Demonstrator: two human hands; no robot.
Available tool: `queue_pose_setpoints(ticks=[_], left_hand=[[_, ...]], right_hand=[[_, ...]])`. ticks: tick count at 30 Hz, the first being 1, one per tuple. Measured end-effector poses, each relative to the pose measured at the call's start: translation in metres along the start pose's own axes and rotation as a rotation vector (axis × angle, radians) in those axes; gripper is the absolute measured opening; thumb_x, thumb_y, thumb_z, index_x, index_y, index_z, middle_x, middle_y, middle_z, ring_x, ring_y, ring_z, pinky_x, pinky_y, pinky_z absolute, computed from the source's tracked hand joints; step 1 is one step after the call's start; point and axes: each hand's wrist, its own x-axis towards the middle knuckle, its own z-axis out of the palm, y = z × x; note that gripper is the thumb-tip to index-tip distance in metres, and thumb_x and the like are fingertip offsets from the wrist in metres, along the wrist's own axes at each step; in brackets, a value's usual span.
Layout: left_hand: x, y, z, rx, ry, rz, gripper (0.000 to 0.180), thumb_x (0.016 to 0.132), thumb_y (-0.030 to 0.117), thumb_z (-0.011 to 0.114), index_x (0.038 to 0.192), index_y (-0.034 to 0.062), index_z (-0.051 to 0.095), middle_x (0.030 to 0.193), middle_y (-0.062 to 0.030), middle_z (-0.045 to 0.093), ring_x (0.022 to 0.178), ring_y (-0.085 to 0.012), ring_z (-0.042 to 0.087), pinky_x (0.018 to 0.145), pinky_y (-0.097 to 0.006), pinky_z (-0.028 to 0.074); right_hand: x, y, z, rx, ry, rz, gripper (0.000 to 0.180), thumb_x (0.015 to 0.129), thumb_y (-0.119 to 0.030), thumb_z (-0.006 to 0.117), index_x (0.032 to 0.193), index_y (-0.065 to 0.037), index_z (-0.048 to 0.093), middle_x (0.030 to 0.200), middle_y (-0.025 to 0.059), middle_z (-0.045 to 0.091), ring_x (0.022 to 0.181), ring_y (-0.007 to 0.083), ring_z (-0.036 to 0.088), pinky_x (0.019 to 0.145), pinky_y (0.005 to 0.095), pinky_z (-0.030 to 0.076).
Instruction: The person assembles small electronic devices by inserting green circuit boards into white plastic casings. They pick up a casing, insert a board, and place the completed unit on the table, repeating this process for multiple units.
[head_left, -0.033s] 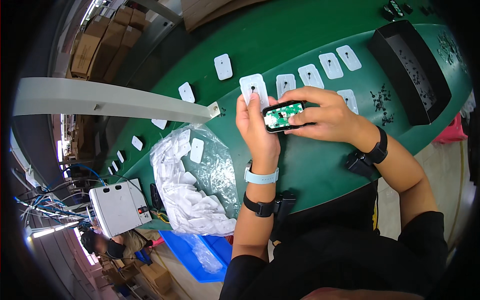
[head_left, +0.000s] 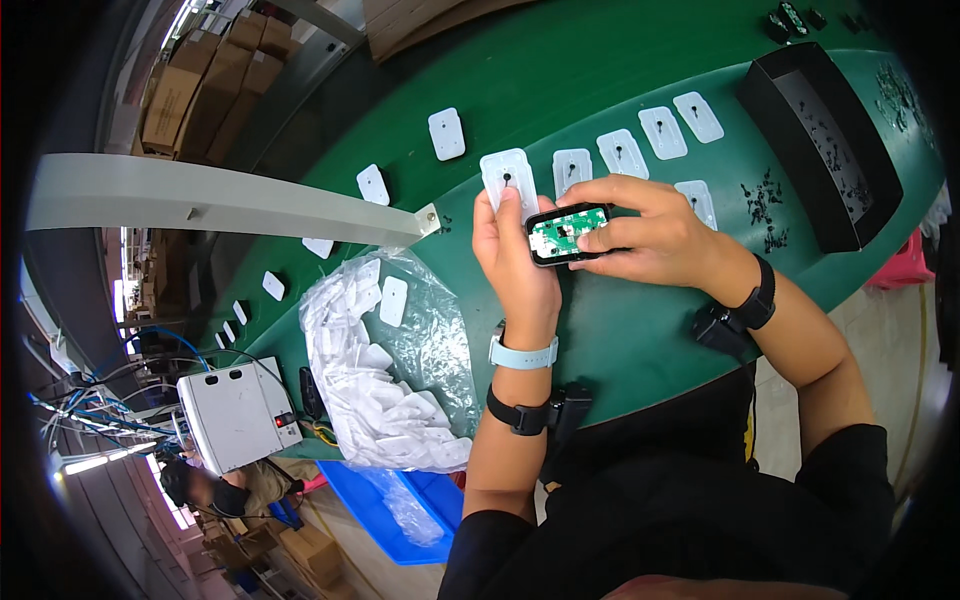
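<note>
My left hand (head_left: 515, 245) is closed on a white plastic cover (head_left: 506, 162), its thumb resting near a small black part in the middle of the cover. Just beside it, my right hand (head_left: 665, 232) grips a black housing (head_left: 541, 257) between thumb and fingers. A green circuit board (head_left: 568, 225) shows inside the housing, with a fingertip over part of it. The housing's left end lies against my left hand. Behind my hands several similar white covers (head_left: 622, 152) lie on the green table (head_left: 640, 345), each with a small black part in it.
On the left, a clear plastic bag (head_left: 435, 300) holds many white covers. A metal bar (head_left: 230, 200) crosses above the table. At the right stand a black box (head_left: 850, 225) and scattered small black parts (head_left: 765, 200). More white-topped pieces (head_left: 446, 134) lie on the green surface behind.
</note>
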Motion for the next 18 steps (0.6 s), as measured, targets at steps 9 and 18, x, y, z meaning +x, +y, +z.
queue_pose_setpoints(ticks=[9,18], left_hand=[[-0.0033,0.0005,0.0056,0.013,0.046,-0.028,0.014,0.104,0.018,0.051,0.104,0.0049,0.056,0.088,-0.0027,0.065,0.074,-0.0080,0.063,0.065,-0.024,0.052],[-0.0005,-0.0022,0.0027,0.016,0.039,0.002,0.014,0.104,0.018,0.051,0.104,0.0051,0.056,0.089,-0.0028,0.065,0.073,-0.0074,0.062,0.063,-0.023,0.051]], right_hand=[[0.0035,-0.0079,-0.0061,0.003,-0.049,0.015,0.024,0.069,-0.009,0.085,0.084,-0.004,0.067,0.107,0.0101,0.068,0.089,0.0276,0.069,0.070,0.0343,0.056],[0.0059,-0.0058,-0.0028,0.055,-0.007,0.041,0.025,0.069,-0.007,0.085,0.085,-0.003,0.065,0.105,0.0097,0.067,0.085,0.0266,0.067,0.070,0.0337,0.056]])
